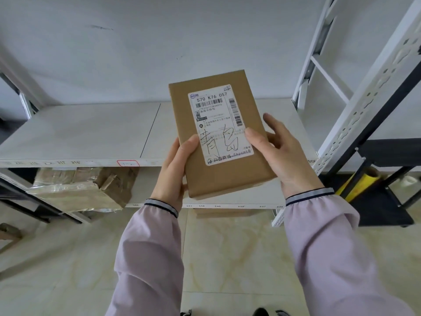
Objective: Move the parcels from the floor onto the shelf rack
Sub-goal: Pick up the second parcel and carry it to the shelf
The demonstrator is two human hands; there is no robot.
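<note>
Cardboard parcel (pixel 218 133) sits clamped between your hands, left hand (pixel 173 169) and right hand (pixel 284 151) gripping its sides, above the white shelf (pixel 79 131)

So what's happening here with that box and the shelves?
A person in pale pink sleeves holds a small cardboard parcel in both hands, the left hand gripping its left edge and the right hand its right edge. Its shipping label faces up, with handwriting on it. The parcel is in the air in front of the white shelf rack, not yet set down. On the shelf level below lies a battered, tape-wrapped box.
</note>
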